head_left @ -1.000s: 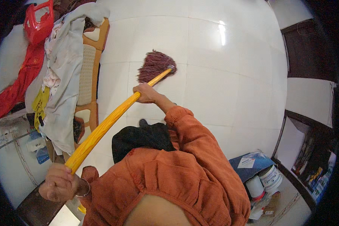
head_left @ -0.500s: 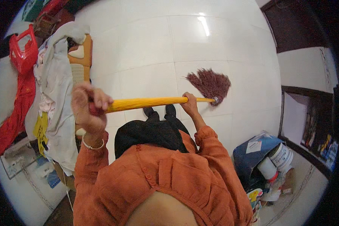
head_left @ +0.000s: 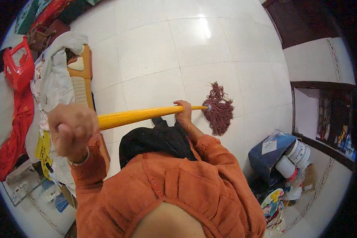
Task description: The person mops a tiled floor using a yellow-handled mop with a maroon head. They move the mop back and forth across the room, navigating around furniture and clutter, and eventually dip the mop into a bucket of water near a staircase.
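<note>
A mop with a long yellow handle (head_left: pixel 139 115) stretches across in front of my body. My left hand (head_left: pixel 73 129) is closed around the handle's top end, which its fingers hide. Farther down, near the mop head, my right hand (head_left: pixel 183 112) wraps round the thinner part of the handle. The brown-maroon string mop head (head_left: pixel 219 113) rests on the pale tiled floor, right of my feet, its strands spread to the far and near sides. A metal-coloured collar joins it to the handle.
At left stands an orange-brown and cream seat (head_left: pixel 80 89) draped with white cloth (head_left: pixel 59 93), beside a red plastic piece (head_left: pixel 19 65) and red fabric. Lower right, a dark blue bag (head_left: pixel 269 152) sits with white tubs (head_left: pixel 297 154). A dark-framed shelf opening (head_left: pixel 325 119) lines the right wall.
The mop head has shifted left and nearer, its strands now swung toward me. My left hand has moved left and nearer with the handle end; my right hand has gone left.
</note>
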{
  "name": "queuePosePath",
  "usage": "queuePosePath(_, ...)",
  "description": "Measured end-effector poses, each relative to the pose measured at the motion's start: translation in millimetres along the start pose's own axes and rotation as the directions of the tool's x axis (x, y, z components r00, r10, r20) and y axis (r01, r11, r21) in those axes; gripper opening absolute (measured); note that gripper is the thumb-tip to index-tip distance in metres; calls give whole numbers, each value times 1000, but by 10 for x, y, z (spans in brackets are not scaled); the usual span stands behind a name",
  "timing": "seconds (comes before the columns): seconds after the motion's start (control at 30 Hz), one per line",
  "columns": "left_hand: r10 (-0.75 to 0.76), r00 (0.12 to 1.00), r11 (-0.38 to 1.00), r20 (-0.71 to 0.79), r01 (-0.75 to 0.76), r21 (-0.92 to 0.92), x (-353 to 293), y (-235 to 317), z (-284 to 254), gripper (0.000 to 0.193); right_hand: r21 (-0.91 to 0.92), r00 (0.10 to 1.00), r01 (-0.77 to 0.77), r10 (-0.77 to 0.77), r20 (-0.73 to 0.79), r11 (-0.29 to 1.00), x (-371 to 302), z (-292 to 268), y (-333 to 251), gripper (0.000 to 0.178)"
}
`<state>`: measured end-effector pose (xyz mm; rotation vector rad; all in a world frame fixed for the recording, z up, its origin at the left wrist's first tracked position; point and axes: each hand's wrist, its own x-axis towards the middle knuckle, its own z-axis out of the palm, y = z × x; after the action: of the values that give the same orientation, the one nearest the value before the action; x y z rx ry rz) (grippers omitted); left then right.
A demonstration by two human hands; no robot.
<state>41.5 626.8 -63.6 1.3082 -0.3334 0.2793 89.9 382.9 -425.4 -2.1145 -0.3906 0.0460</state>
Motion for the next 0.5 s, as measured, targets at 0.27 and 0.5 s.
queuePosePath(0.27, 127, 969, 969, -212, -75, 237, -941, 1021, -480, 30, 252, 926, 281, -331, 183, 926, 136, 1193, -925, 19)
queuePosePath(0.5, 418, 604, 816, -678, 79, 573, -1864, 1438, -265, 33, 396, 625, 372, -542, 562, 840, -2, 2317, -1649, 25)
